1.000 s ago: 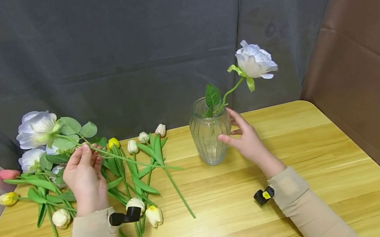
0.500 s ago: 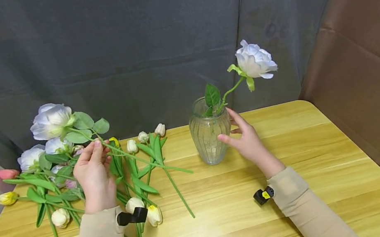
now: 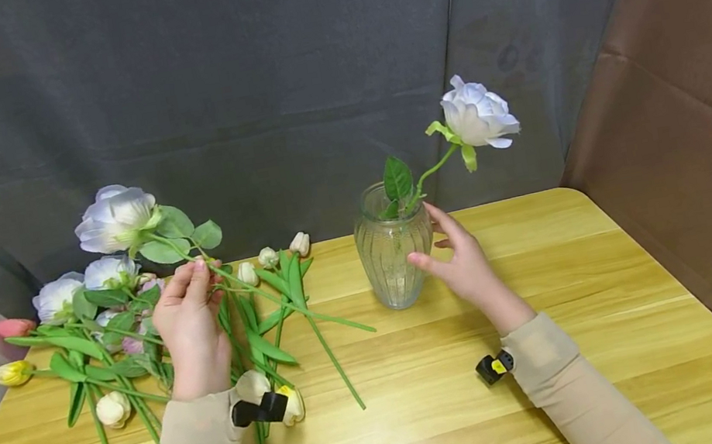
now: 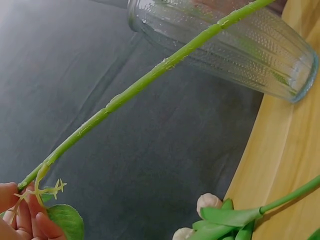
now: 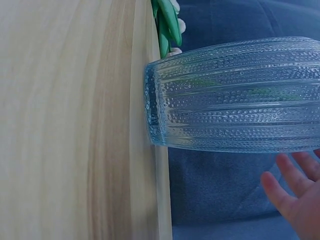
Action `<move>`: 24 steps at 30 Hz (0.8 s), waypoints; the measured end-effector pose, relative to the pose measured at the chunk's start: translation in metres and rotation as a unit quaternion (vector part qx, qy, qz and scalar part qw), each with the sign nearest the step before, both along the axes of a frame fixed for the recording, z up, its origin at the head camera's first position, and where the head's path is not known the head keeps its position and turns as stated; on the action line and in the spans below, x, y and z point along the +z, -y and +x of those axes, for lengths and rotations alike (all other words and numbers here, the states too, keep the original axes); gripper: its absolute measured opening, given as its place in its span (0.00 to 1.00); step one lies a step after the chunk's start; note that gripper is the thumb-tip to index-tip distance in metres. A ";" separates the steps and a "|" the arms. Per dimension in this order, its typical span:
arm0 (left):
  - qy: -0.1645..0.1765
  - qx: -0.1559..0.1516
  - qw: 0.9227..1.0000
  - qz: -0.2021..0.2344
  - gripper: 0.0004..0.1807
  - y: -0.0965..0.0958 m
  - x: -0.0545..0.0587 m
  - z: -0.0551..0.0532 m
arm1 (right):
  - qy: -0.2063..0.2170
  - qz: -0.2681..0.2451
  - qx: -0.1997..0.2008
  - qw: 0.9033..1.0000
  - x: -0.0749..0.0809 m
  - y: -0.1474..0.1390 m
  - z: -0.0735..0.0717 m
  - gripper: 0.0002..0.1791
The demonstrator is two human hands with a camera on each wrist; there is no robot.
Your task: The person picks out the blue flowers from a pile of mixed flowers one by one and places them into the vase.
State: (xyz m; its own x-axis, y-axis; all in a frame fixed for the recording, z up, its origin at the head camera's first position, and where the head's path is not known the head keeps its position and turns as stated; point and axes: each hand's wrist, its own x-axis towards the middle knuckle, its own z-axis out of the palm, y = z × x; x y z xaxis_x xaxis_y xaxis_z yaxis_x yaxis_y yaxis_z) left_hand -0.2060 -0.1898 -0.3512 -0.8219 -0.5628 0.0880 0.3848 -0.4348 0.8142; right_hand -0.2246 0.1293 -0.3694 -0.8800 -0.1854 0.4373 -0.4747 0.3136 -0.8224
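My left hand [image 3: 193, 328] pinches the green stem [image 4: 135, 87] of an artificial white-lavender rose [image 3: 117, 219] between thumb and fingertips. Its bloom points up and left, and the stem end slants down to the right above the table. To the right, a ribbed clear glass vase [image 3: 380, 265] stands upright. One similar rose [image 3: 478, 113] stands in it, leaning right over the rim. My right hand [image 3: 465, 263] is at the vase's right side, thumb towards its front, fingers spread and fairly straight. In the right wrist view, the fingers [image 5: 282, 192] lie close beside the glass [image 5: 230, 100]; firm contact cannot be told.
Several white-lavender roses [image 3: 58, 298] and tulips lie in a loose pile at the left, including a yellow tulip [image 3: 12, 373] and a pink tulip [image 3: 15, 327]. White tulips [image 3: 300, 244] lie nearer the vase. A dark curtain [image 3: 253, 113] hangs behind the wooden table [image 3: 430, 414].
My left hand has moved right, carrying the rose up and away from the pile; its stem end is closer to the vase. My right hand and the vase have stayed in place.
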 end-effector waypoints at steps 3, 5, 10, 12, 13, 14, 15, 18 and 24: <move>0.000 -0.002 1.000 -0.012 0.05 -0.003 0.000 0.001 | -0.010 -0.003 -0.003 1.000 -0.001 0.000 0.000 0.40; -0.002 -0.006 1.000 -0.011 0.04 -0.005 0.001 0.002 | -0.021 -0.012 -0.006 1.000 -0.004 0.000 -0.002 0.39; -0.001 -0.012 1.000 -0.010 0.04 -0.011 0.004 0.004 | -0.075 -0.060 -0.032 0.995 -0.016 -0.002 -0.012 0.34; -0.001 -0.012 1.000 -0.012 0.03 -0.013 0.004 0.004 | -0.107 -0.083 -0.054 0.989 -0.013 -0.001 -0.009 0.30; 0.000 -0.012 1.000 -0.017 0.03 -0.014 0.004 0.004 | -0.120 -0.093 -0.066 0.986 -0.008 0.001 -0.005 0.27; -0.002 -0.013 1.000 -0.016 0.03 -0.015 0.004 0.004 | -0.135 -0.102 -0.078 0.982 -0.003 0.002 -0.001 0.25; -0.004 -0.014 1.000 -0.014 0.04 -0.016 0.004 0.004 | -0.150 -0.111 -0.092 0.978 0.002 0.004 0.003 0.22; -0.008 -0.017 1.000 -0.015 0.04 -0.019 0.004 0.003 | -0.180 -0.130 -0.121 0.967 0.005 0.006 0.006 0.16; -0.010 -0.020 0.999 -0.026 0.04 -0.024 0.004 0.005 | -0.209 -0.141 -0.138 0.958 0.013 0.010 0.013 0.10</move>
